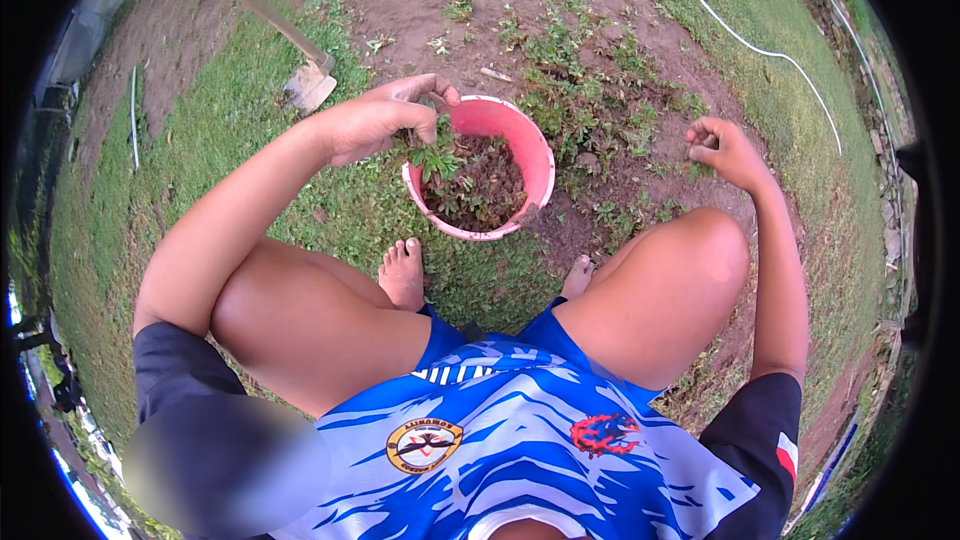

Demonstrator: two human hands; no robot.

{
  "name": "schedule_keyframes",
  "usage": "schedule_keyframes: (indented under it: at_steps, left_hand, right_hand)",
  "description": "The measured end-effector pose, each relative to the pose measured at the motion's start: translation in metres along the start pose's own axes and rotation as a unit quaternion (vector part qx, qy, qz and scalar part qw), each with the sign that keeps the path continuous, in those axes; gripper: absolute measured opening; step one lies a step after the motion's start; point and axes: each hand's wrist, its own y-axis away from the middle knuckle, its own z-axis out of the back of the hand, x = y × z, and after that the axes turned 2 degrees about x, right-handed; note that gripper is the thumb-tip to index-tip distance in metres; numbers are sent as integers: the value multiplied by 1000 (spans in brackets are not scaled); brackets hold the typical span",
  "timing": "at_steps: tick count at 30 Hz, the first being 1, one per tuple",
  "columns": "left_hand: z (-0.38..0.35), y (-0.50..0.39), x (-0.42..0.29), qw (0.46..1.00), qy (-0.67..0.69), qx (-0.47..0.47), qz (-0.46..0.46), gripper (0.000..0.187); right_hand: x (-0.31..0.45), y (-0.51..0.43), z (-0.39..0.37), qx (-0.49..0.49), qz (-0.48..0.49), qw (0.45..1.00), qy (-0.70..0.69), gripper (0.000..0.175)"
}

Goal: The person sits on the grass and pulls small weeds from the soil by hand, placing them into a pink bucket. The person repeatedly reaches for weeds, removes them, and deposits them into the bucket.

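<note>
A round pink bucket [536, 165] stands on the grass before my feet, partly filled with soil and uprooted weeds [480, 184]. Above its left rim, my left hand [390, 116] has its fingers bent around a leafy green weed [435, 157], whose leaves hang over the opening. My right hand [712, 146] is off to the right of the bucket, fingers curled, over bare soil; a bit of green shows just below it, and whether the fingers hold it is unclear. Loose weeds and clods [600, 105] lie between the bucket and my right hand.
At the upper left, a long-handled digging tool rests with its metal blade [310, 88] on the grass. A small pale stick [496, 75] lies behind the bucket. A white hose [750, 45] curves over the lawn at the upper right, with a stone edging [890, 236] beyond.
</note>
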Motion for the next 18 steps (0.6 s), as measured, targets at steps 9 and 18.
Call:
schedule_keyframes:
  at_steps: [9, 18]
  left_hand:
    - [-20, 5, -30, 962, -134, -6, -238, 64]
    - [-42, 5, -51, 938, -134, -49, -314, 56]
  right_hand:
    - [-65, 62, -14, 98, -79, 958, 259, 37]
    - [189, -24, -61, 122, 304, 929, -171, 46]
